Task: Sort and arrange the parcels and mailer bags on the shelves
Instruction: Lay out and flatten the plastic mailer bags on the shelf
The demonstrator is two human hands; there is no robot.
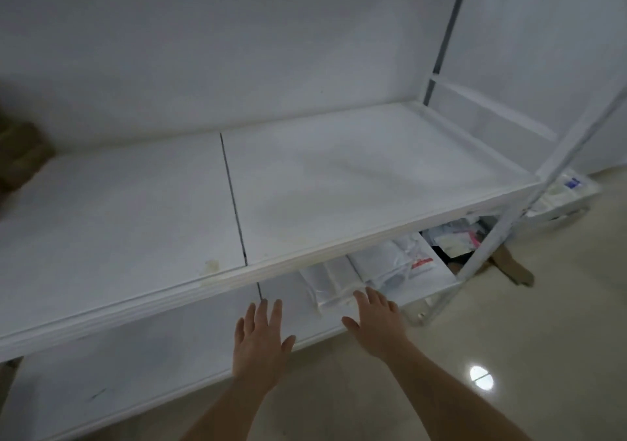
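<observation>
Upper shelf point(339, 182) open — bags point(390, 267) crowd below.

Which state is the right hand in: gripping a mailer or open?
Open: right hand has straight, spread fingers reaching to the clear mailer bag, not curled round it.

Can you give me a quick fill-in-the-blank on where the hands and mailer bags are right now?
1. The white mailer bags lie on the ____ shelf, under the upper shelf.
2. The left hand holds ____.
3. The fingertips of the right hand reach the clear ____ bag.
4. The brown parcel sits at the upper shelf's ____ end.

Missing words: lower; nothing; plastic; left
</observation>
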